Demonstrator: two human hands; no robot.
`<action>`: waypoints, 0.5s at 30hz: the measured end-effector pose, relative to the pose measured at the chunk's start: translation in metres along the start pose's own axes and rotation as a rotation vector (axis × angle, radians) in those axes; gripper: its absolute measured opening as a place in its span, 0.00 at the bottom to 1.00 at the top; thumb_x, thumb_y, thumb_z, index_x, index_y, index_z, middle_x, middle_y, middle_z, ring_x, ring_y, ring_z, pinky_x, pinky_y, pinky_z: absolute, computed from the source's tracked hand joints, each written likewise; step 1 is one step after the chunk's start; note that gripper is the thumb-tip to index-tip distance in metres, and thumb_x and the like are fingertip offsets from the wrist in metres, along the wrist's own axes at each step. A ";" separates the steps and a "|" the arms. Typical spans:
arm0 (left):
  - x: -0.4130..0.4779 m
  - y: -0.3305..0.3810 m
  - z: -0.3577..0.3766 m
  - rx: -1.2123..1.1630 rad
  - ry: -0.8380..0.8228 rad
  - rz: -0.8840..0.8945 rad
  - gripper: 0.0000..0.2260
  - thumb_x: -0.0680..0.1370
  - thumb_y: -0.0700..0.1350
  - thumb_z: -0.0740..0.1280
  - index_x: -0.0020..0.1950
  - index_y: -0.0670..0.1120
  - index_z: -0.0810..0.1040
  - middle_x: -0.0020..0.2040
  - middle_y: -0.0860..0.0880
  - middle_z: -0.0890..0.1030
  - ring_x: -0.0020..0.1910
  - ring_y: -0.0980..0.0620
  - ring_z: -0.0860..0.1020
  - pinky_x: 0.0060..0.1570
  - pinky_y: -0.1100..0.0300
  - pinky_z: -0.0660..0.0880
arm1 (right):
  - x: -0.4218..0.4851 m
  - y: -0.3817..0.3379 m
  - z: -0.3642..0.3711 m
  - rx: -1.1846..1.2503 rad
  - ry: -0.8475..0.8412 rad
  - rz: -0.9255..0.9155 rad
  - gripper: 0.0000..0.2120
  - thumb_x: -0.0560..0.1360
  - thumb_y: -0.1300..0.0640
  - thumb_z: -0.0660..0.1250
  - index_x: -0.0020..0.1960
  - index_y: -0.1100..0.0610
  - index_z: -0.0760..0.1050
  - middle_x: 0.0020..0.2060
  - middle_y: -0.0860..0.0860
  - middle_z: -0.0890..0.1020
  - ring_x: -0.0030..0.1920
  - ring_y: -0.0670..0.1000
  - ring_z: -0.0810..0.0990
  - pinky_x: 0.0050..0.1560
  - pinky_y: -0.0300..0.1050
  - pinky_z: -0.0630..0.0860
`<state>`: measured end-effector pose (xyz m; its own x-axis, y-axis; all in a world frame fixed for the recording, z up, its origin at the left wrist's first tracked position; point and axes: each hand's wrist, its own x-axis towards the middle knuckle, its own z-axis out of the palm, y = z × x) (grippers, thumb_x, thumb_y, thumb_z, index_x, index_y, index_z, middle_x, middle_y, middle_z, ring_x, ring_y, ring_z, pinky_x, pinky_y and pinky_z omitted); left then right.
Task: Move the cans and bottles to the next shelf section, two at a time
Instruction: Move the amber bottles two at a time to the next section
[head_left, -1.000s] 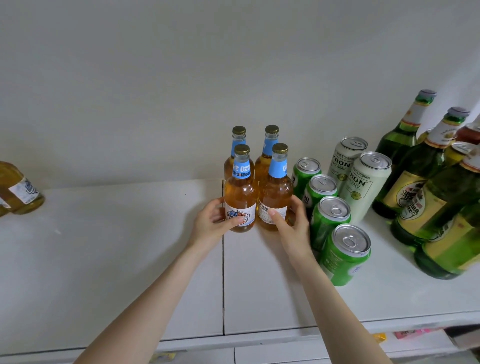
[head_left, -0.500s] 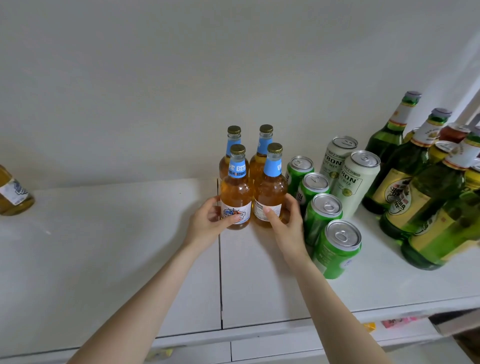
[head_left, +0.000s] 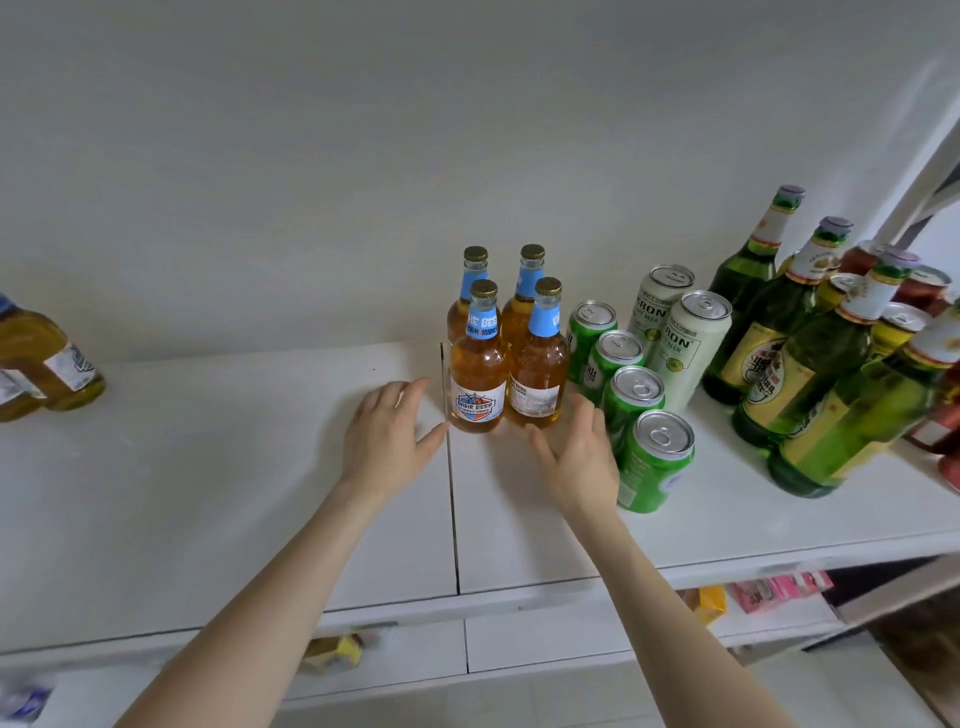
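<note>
Several amber bottles with blue neck labels stand together just right of the shelf seam, the front left one (head_left: 477, 374) and the front right one (head_left: 537, 371) upright on the white shelf (head_left: 218, 467). My left hand (head_left: 387, 434) hovers open just left of the front left bottle, fingers spread, not touching it. My right hand (head_left: 574, 457) is open below and right of the front right bottle, beside the green cans (head_left: 654, 462). To the right of the cans stand two white cans (head_left: 688, 345) and several green bottles (head_left: 800, 358).
The shelf seam (head_left: 453, 509) splits the left section from the right one. Two amber bottles (head_left: 47, 364) sit at the far left edge. Red cans (head_left: 930, 283) stand behind the green bottles. A lower shelf holds yellow and pink packets (head_left: 769, 592).
Both hands have let go of the two front amber bottles and drawn back toward me with fingers spread. The bottles stay standing on the shelf.
</note>
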<state>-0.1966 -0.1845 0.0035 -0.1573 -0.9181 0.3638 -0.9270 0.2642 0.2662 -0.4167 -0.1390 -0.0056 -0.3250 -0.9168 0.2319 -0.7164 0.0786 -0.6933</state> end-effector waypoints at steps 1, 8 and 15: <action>-0.004 -0.002 -0.002 0.057 0.005 0.022 0.26 0.74 0.55 0.70 0.68 0.42 0.75 0.61 0.41 0.80 0.60 0.38 0.77 0.59 0.47 0.75 | -0.005 -0.001 -0.003 -0.057 0.006 -0.034 0.27 0.75 0.51 0.71 0.69 0.59 0.68 0.61 0.58 0.74 0.59 0.62 0.75 0.47 0.54 0.75; -0.049 -0.003 -0.024 0.285 0.009 0.058 0.29 0.72 0.56 0.72 0.69 0.43 0.74 0.68 0.37 0.75 0.70 0.37 0.71 0.69 0.37 0.65 | -0.046 -0.008 -0.022 -0.448 0.004 -0.213 0.35 0.72 0.44 0.72 0.74 0.59 0.67 0.70 0.58 0.73 0.66 0.62 0.74 0.56 0.58 0.76; -0.112 -0.007 -0.063 0.360 -0.043 0.042 0.30 0.78 0.60 0.63 0.76 0.48 0.65 0.77 0.40 0.64 0.77 0.40 0.59 0.74 0.37 0.54 | -0.102 -0.025 -0.041 -0.616 -0.067 -0.287 0.39 0.75 0.39 0.67 0.79 0.54 0.57 0.78 0.56 0.62 0.77 0.59 0.61 0.71 0.61 0.63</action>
<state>-0.1508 -0.0648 0.0170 -0.2051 -0.9222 0.3278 -0.9786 0.1882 -0.0829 -0.3913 -0.0312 0.0162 -0.0450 -0.9554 0.2918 -0.9957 0.0191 -0.0908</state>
